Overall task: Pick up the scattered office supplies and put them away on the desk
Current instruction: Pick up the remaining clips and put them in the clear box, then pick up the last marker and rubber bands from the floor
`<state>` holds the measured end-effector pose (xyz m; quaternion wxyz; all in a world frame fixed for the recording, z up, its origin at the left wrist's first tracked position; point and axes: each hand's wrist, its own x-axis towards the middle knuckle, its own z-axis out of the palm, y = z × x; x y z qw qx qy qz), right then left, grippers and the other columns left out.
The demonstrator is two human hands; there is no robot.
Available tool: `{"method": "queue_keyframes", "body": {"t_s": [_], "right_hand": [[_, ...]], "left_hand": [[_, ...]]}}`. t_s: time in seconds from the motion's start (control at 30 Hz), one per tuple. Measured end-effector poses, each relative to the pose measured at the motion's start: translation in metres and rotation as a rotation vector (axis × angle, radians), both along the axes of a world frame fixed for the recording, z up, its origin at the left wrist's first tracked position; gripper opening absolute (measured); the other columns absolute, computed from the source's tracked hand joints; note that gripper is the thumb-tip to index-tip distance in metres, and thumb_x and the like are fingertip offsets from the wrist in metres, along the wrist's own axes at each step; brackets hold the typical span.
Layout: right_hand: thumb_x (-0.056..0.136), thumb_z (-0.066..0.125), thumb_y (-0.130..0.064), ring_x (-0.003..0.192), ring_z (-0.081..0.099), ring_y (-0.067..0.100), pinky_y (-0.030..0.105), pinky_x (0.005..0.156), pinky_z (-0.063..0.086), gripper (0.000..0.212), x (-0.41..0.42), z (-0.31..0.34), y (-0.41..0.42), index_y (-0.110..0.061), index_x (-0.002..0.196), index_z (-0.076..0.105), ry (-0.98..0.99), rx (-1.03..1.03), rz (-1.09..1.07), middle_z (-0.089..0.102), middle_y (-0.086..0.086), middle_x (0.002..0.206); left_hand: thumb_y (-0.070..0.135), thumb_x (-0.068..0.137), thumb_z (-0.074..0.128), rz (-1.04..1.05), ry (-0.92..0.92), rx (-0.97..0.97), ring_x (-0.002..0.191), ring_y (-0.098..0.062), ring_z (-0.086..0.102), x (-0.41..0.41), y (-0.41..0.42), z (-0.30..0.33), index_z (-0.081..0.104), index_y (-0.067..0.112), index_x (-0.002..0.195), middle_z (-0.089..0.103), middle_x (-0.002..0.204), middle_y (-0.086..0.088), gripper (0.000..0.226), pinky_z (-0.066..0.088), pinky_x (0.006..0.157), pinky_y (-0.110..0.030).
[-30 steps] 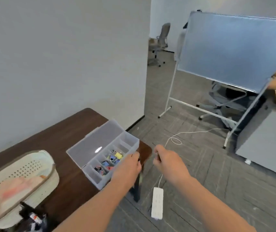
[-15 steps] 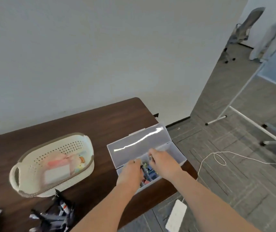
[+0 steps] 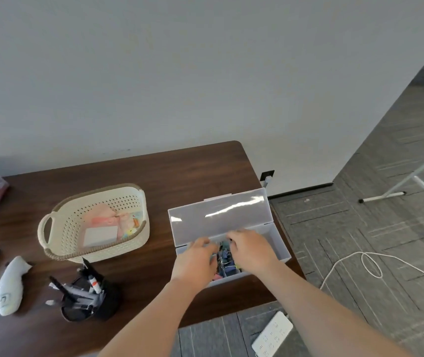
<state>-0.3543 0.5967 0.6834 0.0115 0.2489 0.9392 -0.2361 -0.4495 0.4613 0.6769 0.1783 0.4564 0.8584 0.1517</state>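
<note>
The clear plastic compartment box (image 3: 278, 243) sits at the right end of the dark brown wooden bench (image 3: 180, 171), hinged lid (image 3: 218, 217) raised, coloured binder clips (image 3: 227, 261) heaped in its middle section. Your left hand (image 3: 195, 261) and right hand (image 3: 251, 249) both reach into it, fingers bent over the clips; whether either grip is clamped on anything cannot be told. Left of the box stand a cream perforated basket (image 3: 71, 222), a black pen cup (image 3: 90, 302) and a white fish-shaped pouch (image 3: 11, 284).
</note>
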Motion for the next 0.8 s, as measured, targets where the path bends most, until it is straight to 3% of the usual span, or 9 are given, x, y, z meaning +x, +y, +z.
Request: {"method": "queue_keyframes", "body": {"t_s": [0.2, 0.33, 0.57, 0.8], "right_hand": [[0.096, 0.051, -0.023, 0.080, 0.056, 0.007, 0.018, 0.067, 0.044, 0.011, 0.030, 0.021, -0.013, -0.022, 0.099, 0.062, 0.057, 0.108, -0.065, 0.060, -0.006, 0.094], [0.095, 0.048, -0.022, 0.088, 0.058, 0.014, 0.031, 0.073, 0.053, 0.012, 0.077, 0.035, -0.032, -0.019, 0.097, 0.060, 0.041, 0.160, -0.176, 0.059, -0.003, 0.097], [0.094, 0.044, -0.021, 0.101, 0.054, 0.026, 0.037, 0.071, 0.044, 0.019, 0.208, 0.030, -0.115, -0.013, 0.105, 0.057, -0.077, 0.171, -0.721, 0.058, 0.005, 0.104], [0.093, 0.045, -0.022, 0.107, 0.055, 0.027, 0.037, 0.075, 0.048, 0.024, 0.354, -0.001, -0.283, -0.015, 0.111, 0.060, -0.163, 0.044, -1.295, 0.059, 0.004, 0.108]], "left_hand": [[0.029, 0.095, 0.043, -0.092, 0.104, 0.005, 0.091, -0.012, 0.053, 0.016, -0.007, 0.020, 0.059, 0.025, 0.105, 0.056, 0.104, 0.006, 0.019, 0.052, 0.073, -0.029], [0.030, 0.093, 0.041, -0.322, 0.150, 0.064, 0.091, -0.014, 0.052, 0.038, 0.006, 0.025, 0.058, 0.024, 0.094, 0.054, 0.098, 0.005, 0.018, 0.046, 0.068, -0.028], [0.031, 0.092, 0.040, -0.887, 0.199, 0.156, 0.095, -0.017, 0.050, 0.136, 0.017, 0.018, 0.055, 0.022, 0.095, 0.053, 0.096, 0.003, 0.018, 0.044, 0.067, -0.032], [0.031, 0.092, 0.042, -1.384, 0.143, 0.106, 0.103, -0.021, 0.050, 0.306, -0.065, -0.004, 0.056, 0.019, 0.101, 0.054, 0.103, 0.000, 0.020, 0.044, 0.070, -0.035]]}}
